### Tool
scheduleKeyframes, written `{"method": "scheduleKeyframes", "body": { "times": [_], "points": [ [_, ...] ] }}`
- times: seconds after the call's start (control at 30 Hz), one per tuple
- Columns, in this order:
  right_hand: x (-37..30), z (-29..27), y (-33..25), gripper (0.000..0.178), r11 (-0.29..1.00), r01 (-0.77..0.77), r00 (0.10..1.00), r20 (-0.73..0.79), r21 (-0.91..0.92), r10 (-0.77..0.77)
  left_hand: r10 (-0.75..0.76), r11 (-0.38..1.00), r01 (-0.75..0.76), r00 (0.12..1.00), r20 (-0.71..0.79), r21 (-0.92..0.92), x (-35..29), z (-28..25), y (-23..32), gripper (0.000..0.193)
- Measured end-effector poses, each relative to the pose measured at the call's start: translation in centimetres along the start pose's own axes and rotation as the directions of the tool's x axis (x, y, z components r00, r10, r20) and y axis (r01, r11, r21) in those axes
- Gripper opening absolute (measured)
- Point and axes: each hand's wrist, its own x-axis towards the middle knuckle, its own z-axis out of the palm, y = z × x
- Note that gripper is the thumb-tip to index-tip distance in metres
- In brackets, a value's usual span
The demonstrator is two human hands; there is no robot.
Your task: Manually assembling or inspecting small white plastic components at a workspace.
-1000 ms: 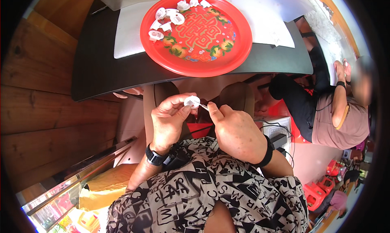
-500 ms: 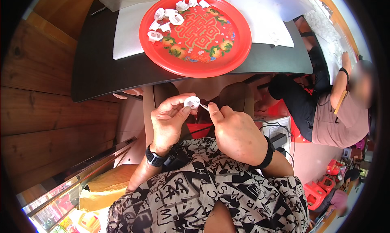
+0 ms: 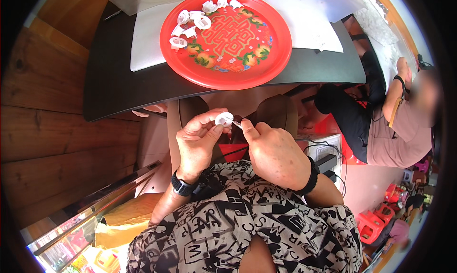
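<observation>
Between the thumb and fingers of my left hand is a small round white plastic part, held up over my lap. My right hand is closed around a thin metal-tipped tool; its tip touches or nearly touches the right side of the part. Most of the tool is hidden inside my fist, so its exact kind does not show. Beyond my hands, a round red tray with a floral pattern rests on the dark table. Several similar white plastic parts lie along its left and far side.
The dark table ends just beyond my hands, with a white sheet under the tray. At the right sits another person. A white box with black cables stands near my right forearm. Wooden panelling rises on the left.
The tray and table have shifted slightly left in view. My right hand and the tool have tilted a little against the white part; my left hand keeps its grip.
</observation>
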Motion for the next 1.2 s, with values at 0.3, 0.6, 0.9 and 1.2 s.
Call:
{"method": "scheduleKeyframes", "body": {
  "times": [0.3, 0.6, 0.9, 1.2],
  "points": [
    [0.2, 0.5, 1.1, 0.038, 0.996, 0.06, 0.998, -0.004, 0.063, -0.059, 0.008, 1.0, -0.008, 1.0, 0.013, -0.021, 0.0, -0.2, -0.3, 0.022],
    [-0.1, 1.6, -0.7, 0.05, 0.9, 0.122, 0.986, -0.049, -0.418, -0.157, -0.02, 0.999, 0.022, 0.999, -0.04, 0.041, -0.1, 0.0, -0.4, 0.023],
    [1.5, 0.5, 0.1, 0.017, 0.926, 0.209, 0.972, -0.035, -0.314, -0.231, -0.04, 0.996, 0.046, 0.996, -0.074, 0.073, 0.1, -0.4, -0.5, 0.023],
    [0.1, 3.2, 0.6, 0.039, 0.903, 0.027, 0.977, -0.202, 0.429, 0.067, -0.01, 0.999, 0.007, 0.997, -0.081, -0.039, 0.2, 0.2, 0.8, 0.024]
  ]
}}
